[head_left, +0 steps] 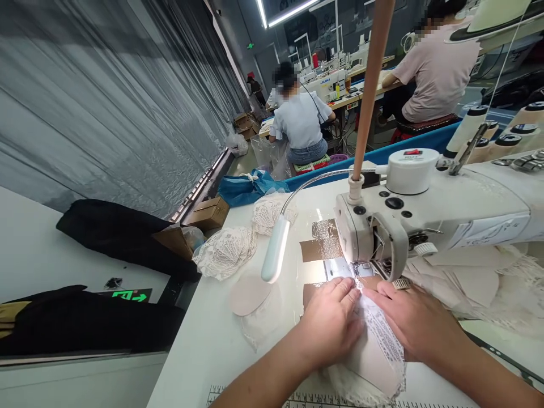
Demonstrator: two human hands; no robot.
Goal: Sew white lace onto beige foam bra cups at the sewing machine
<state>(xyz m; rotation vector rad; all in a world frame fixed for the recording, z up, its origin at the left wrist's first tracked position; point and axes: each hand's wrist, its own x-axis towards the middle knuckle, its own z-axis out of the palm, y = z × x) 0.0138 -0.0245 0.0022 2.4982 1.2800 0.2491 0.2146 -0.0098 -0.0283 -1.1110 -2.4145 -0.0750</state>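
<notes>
needle area under the sewing machine head (374, 238) hidden behind the head's face; cannot tell where the needle sits. lace piece (378, 345) mostly covered by left hand (329, 323) and right hand (410, 323); its near edge overhangs the front edge of the desk (221, 340), outline unclear. both forearms cut off by bottom picture edge. machine body and thread cones (510, 136) cut off at right edge. ruler marks along front desk edge too small to read.
</notes>
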